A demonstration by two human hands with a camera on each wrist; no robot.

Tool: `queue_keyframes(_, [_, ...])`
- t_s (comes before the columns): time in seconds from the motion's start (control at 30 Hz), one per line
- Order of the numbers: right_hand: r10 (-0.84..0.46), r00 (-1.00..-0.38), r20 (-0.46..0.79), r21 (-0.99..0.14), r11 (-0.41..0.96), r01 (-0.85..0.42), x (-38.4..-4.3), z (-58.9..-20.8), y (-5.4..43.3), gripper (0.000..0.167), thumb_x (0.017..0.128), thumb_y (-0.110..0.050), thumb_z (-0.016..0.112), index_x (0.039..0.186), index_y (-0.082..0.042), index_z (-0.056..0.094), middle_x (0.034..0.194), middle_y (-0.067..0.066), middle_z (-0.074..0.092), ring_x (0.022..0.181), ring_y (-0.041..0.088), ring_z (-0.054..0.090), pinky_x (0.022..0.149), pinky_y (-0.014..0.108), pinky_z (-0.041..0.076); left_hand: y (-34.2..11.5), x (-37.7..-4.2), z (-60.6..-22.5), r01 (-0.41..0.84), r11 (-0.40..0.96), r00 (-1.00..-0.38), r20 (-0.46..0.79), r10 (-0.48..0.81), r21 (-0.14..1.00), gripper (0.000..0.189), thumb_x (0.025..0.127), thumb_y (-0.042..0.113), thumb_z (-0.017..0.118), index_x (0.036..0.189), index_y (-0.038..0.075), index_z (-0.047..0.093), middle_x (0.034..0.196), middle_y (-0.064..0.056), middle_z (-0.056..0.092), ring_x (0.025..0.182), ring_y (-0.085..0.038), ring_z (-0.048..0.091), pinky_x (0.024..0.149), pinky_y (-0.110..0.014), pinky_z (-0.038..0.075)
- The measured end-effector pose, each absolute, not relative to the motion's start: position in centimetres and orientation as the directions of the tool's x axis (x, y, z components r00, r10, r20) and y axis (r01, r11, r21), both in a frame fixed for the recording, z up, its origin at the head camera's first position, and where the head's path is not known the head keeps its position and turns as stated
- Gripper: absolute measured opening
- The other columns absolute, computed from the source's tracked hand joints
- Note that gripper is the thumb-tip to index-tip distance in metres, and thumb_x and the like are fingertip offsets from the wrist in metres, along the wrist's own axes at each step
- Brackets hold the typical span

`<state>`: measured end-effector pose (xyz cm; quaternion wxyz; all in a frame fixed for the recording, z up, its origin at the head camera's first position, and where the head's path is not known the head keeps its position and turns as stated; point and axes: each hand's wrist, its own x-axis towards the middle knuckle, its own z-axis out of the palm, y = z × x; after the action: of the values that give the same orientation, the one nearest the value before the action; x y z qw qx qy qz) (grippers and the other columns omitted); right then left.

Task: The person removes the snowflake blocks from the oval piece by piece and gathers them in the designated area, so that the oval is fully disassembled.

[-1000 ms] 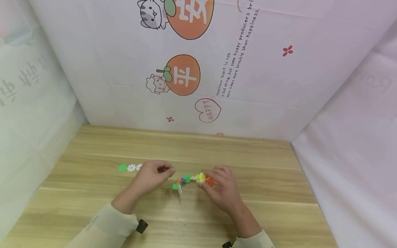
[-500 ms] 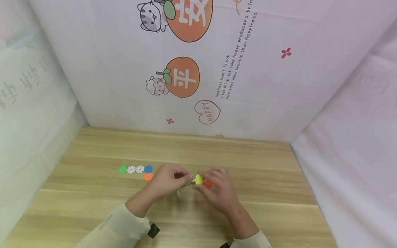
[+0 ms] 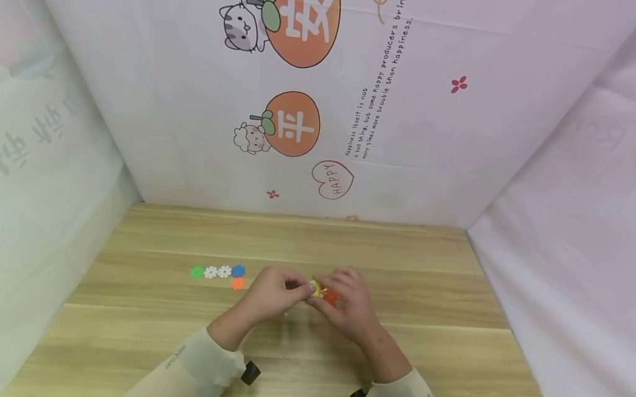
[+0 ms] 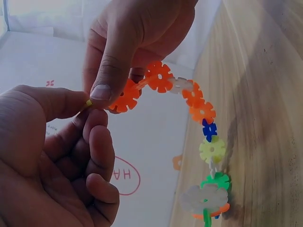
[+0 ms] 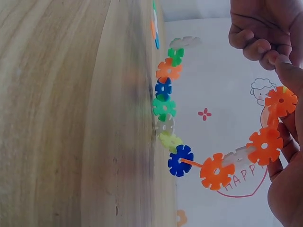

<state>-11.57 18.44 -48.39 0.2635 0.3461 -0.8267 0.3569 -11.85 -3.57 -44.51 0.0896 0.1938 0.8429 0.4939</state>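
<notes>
A chain of interlocking plastic snowflake discs (image 5: 217, 171) in orange, blue, green, yellow and whitish colours curves down in both wrist views. My right hand (image 3: 351, 304) holds its upper end, thumb and fingers pinching beside an orange disc (image 4: 124, 97). The fingertips of my left hand (image 3: 274, 291) meet those of the right and pinch a yellow disc (image 4: 88, 102), of which only a sliver shows. How the yellow disc joins the chain is hidden by the fingertips. In the head view the hands cover most of the chain.
To the left on the wooden table (image 3: 145, 322) lie loose discs: a green one (image 3: 196, 271), two white ones (image 3: 217, 272), a blue one (image 3: 238, 271) and an orange one (image 3: 237, 283). White printed cloth (image 3: 399, 167) stands behind and at both sides.
My left hand has moved right from beside the loose discs to meet the right hand's fingertips, uncovering the blue and orange discs. The right hand has stayed nearly in place.
</notes>
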Motion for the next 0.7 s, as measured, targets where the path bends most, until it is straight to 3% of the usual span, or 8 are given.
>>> queue_keyframes(0.17, [-0.383, -0.631, 0.674, -0.427, 0.495, -0.757, -11.5, -48.6, 18.5, 0.042, 0.085, -0.033, 0.087, 0.117, -0.007, 0.077, 0.109, -0.001, 0.077, 0.101, 0.02, 0.06, 0.094, 0.045, 0.044, -3.5, -11.8, -44.3, 0.184, 0.447, -0.931, 0.009, 0.366, 0.875, 0.019, 0.098, 0.035, 0.07, 0.087, 0.023, 0.08, 0.08, 0.008, 0.072, 0.07, -0.014, 0.064, 0.063, -0.035, 0.056])
queue_keyframes(0.3, [-0.364, -0.618, 0.696, -0.428, 0.481, -0.765, -11.6, -48.6, 18.9, 0.044, 0.083, -0.028, 0.089, 0.119, -0.007, 0.076, 0.111, 0.0, 0.076, 0.104, 0.022, 0.063, 0.095, 0.045, 0.045, -3.5, -11.8, -44.1, 0.178, 0.44, -0.939, 0.018, 0.343, 0.881, 0.019, 0.097, 0.032, 0.07, 0.086, 0.02, 0.08, 0.07, 0.002, 0.07, 0.058, -0.014, 0.061, 0.059, -0.035, 0.055])
queue_keyframes(0.47, [-0.338, -0.572, 0.748, -0.404, 0.451, -0.796, -11.8, -48.5, 19.5, 0.036, 0.078, -0.014, 0.09, 0.112, -0.012, 0.078, 0.106, 0.0, 0.076, 0.102, 0.022, 0.065, 0.093, 0.042, 0.045, -3.8, -12.0, -44.1, 0.198, 0.431, -0.939, 0.043, 0.342, 0.88, 0.023, 0.098, 0.032, 0.068, 0.084, 0.018, 0.079, 0.064, 0.003, 0.067, 0.058, -0.013, 0.059, 0.055, -0.033, 0.052])
queue_keyframes(0.63, [-0.332, -0.564, 0.756, -0.401, 0.445, -0.801, -11.8, -48.6, 19.6, 0.016, 0.083, -0.01, 0.085, 0.096, -0.014, 0.078, 0.096, -0.006, 0.076, 0.09, 0.016, 0.061, 0.09, 0.037, 0.043, -3.8, -11.9, -44.1, 0.191, 0.418, -0.938, 0.04, 0.343, 0.888, 0.026, 0.098, 0.03, 0.067, 0.075, 0.021, 0.074, 0.064, -0.009, 0.067, 0.054, -0.012, 0.054, 0.049, -0.027, 0.044])
queue_keyframes(0.7, [-0.332, -0.561, 0.758, -0.399, 0.444, -0.802, -11.7, -48.5, 19.6, 0.015, 0.083, -0.008, 0.085, 0.095, -0.015, 0.078, 0.094, -0.007, 0.076, 0.088, 0.015, 0.059, 0.088, 0.036, 0.043, -3.8, -11.9, -44.0, 0.187, 0.414, -0.939, 0.038, 0.342, 0.891, 0.026, 0.098, 0.03, 0.067, 0.074, 0.021, 0.074, 0.065, -0.012, 0.068, 0.053, -0.011, 0.053, 0.048, -0.026, 0.042])
